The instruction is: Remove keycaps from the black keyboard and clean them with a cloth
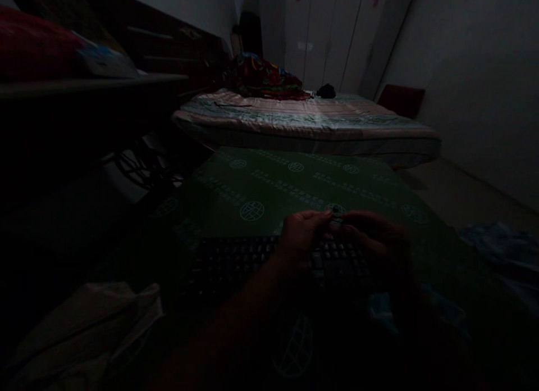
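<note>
I have the left hand (301, 228) and right hand (377, 233) pinching a small piece (336, 218) above the keyboard (240, 256), and a loose pinch in dim light could drop it

small dark piece (336, 217) near flat black keyboard (238, 257)

Very dim throughout — shadows nearly black toward the bottom.
</note>
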A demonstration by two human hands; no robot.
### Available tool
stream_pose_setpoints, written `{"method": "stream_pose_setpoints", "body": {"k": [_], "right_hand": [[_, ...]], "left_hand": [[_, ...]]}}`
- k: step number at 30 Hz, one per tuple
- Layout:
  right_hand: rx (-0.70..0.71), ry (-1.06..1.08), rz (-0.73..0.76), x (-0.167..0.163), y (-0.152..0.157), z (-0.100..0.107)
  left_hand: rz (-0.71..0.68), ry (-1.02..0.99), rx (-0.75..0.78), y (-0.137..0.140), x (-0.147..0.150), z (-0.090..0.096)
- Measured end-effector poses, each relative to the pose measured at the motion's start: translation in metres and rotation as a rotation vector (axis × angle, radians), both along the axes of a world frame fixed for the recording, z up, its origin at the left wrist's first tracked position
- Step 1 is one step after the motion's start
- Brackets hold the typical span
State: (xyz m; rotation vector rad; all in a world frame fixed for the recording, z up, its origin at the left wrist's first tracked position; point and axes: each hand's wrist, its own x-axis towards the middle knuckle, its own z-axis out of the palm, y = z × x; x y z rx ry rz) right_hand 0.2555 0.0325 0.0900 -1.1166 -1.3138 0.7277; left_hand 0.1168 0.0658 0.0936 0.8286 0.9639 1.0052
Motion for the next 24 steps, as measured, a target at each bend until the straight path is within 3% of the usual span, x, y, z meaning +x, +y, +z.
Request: {"method": "stream_pose_setpoints", "body": {"k": [2,5,9,11,24], "right_hand": [[0.062,-0.105,-0.075,-0.001,0.006,-0.004],[0.045,-0.164,-0.107,0.001,0.012,-0.012],[-0.060,-0.263,-0.168,0.009,0.017,-0.026],[-0.093,-0.344,-0.197,0.013,0.020,-0.033],[-0.177,-0.461,-0.162,0.016,0.032,-0.054]], "left_hand": [[-0.016,0.071,0.018,0.003,0.002,-0.005],[-0.096,0.301,0.084,0.010,0.002,-0.012],[-0.088,0.780,0.415,0.023,-0.002,-0.022],[-0.069,0.926,0.547,0.028,-0.004,-0.027],[-0.213,1.140,0.654,0.032,-0.003,-0.045]]}}
